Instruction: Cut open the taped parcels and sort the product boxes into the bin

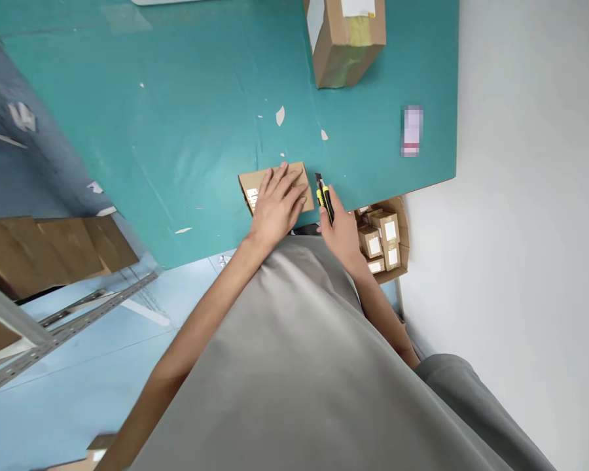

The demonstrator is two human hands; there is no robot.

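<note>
Pressure from a flat palm serves best here, in the head view: the left hand [275, 204], fingers spread and clasping nothing, rests on top of the small carton [249, 180] at the near edge of the green table [177, 131], and its fingertips belong well clear of the blade [318, 176]. The right hand [343, 234] is clamped round the utility knife [322, 196], just beside the carton, aiming it away from the grey garment [294, 360]; how much steel is exposed is hard to judge.

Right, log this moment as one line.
left hand: spread on small cardboard box | right hand: holding yellow-black utility knife, beside box | surface: green tabletop | farther off: larger taped carton
</note>
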